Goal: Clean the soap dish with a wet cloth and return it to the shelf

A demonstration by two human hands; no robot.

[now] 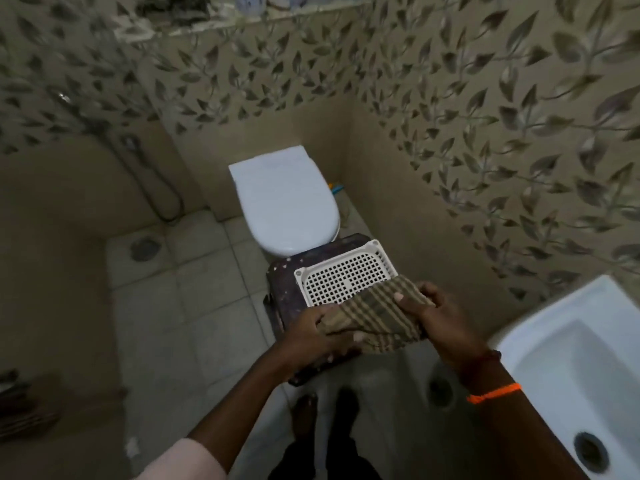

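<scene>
Both hands are out in front at about waist height; the left hand (pixel 317 336) has its fingers curled around the near edge of the soap dish (pixel 341 273) and the bunched end of the checked cloth (pixel 377 318), while the right hand (pixel 434 318) presses down on the cloth with thumb and fingers wrapped over it, orange thread band (pixel 493 393) on that wrist. The dish itself is a white perforated tray, tilted, cloth draped over its near corner, held just above a dark stool (pixel 285 289); white sink (pixel 581 362) sits off to the right; further back there's the closed toilet (pixel 285 199), a floor drain (pixel 144 248) to the left, and a cluttered shelf (pixel 242 19) way up on the leaf-tiled wall.
</scene>
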